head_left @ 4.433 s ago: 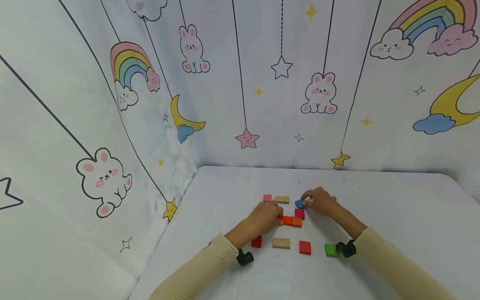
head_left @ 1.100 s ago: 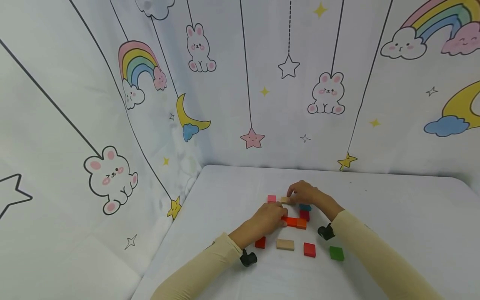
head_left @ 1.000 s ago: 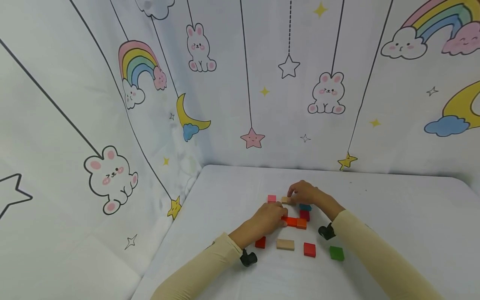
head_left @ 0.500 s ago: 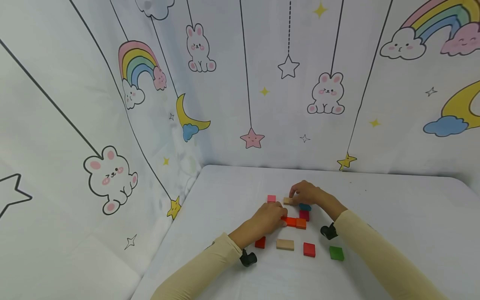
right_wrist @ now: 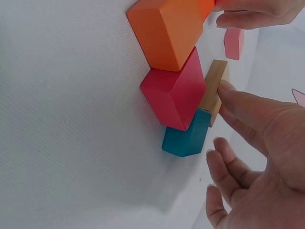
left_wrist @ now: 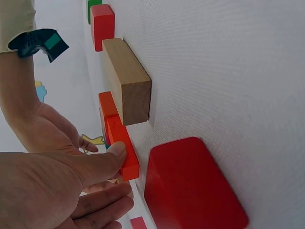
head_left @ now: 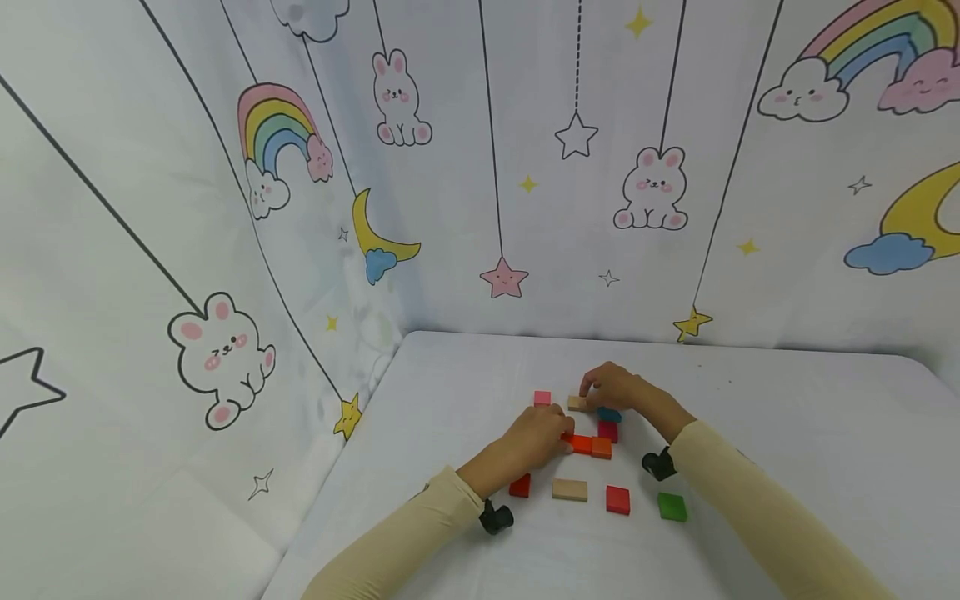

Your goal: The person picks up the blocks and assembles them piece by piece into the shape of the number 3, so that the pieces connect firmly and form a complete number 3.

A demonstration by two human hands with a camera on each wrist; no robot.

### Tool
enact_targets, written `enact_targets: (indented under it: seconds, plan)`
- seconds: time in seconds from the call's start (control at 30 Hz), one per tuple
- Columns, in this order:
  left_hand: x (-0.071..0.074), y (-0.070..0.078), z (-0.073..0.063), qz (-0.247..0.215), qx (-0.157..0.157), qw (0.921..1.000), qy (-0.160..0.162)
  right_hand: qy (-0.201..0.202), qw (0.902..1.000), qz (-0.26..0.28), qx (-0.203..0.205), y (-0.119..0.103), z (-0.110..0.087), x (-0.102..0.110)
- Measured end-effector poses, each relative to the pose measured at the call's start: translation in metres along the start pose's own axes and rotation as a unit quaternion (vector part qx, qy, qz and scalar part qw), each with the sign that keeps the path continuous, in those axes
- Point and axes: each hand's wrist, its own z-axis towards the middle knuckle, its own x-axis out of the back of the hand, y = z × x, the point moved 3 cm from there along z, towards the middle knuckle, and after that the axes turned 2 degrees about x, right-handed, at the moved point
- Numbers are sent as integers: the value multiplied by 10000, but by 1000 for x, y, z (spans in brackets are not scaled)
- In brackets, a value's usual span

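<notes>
On the white worktop (head_left: 465, 367), small blocks lie flat near a person's two hands. The right hand (head_left: 618, 388) pinches a little wood block (right_wrist: 214, 88) with its thumb on one side and a finger on the other. That block is at the far side of the group, close by a blue block (right_wrist: 187, 136); it is hard to tell if the two touch. Next to the blue one is a dark pink block (right_wrist: 176, 93), and it touches an orange block (right_wrist: 167, 31). The left hand (head_left: 528, 437) pinches a red-orange block (left_wrist: 123, 143), which sits end to end with the orange one. A light pink block (head_left: 542, 397) lies apart, left of the little wood block.

Nearer the person, four blocks make a row with gaps: a dark red block (head_left: 520, 485), a bigger wood block (head_left: 570, 490), a bright red block (head_left: 618, 500) and a green block (head_left: 672, 507). Behind everything hangs a white cloth (head_left: 450, 192) with bunnies, stars and rainbows.
</notes>
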Motion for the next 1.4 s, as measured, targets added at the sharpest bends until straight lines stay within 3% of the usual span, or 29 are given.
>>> enact_targets:
  seconds: [0.93,1.4]
  plan:
    - [-1,-3,0,2,73,10000,-27,27,9998,-158,101,-2,4,1]
    - [0,0,-1,4,-65,9999,133,496,9956,-357,705,-19,15,-11]
